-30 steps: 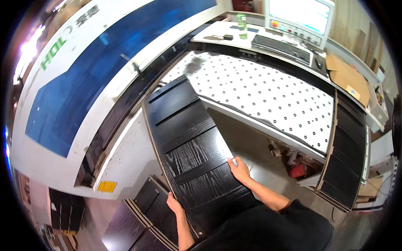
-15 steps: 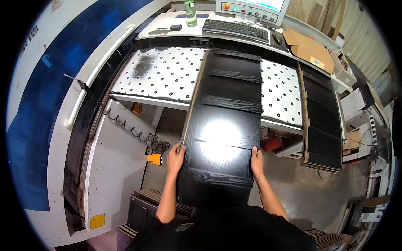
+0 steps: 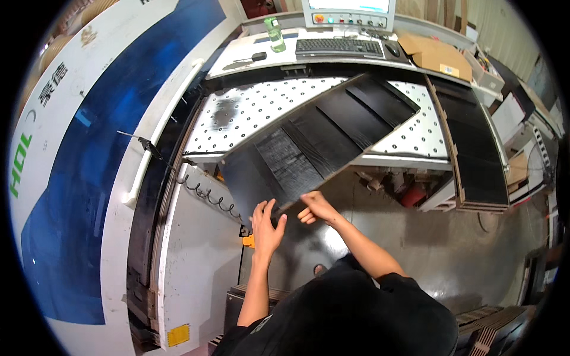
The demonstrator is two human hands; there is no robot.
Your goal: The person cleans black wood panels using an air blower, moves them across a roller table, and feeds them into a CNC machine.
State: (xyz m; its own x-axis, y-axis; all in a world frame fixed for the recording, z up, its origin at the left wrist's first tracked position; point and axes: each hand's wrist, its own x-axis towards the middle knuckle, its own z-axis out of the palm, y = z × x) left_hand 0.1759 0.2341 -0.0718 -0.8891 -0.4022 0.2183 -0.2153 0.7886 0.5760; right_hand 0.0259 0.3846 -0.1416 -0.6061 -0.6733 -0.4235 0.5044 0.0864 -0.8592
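Observation:
A long black wood-grain panel, with darker bands across it, lies slantwise on a white perforated machine table. Its near end juts past the table's front edge, toward my hands. My left hand is at that near end, thumb and fingers spread, the fingertips touching or very close to the panel. Beside the panel's right long edge is my right hand, thumb side against or just off the edge. Its fingers are loosely bent below, apart from the thumb, with nothing seen between them.
A stack of black panels stands on the right of the table. Behind are a keyboard, a green bottle, a mouse and a cardboard box. A coiled cable hangs at the left, along the blue-and-white machine.
The panel has turned clockwise, its far end swinging right and its near end left. Both hands have shifted from gripping its sides to its near left end, and their hold has loosened.

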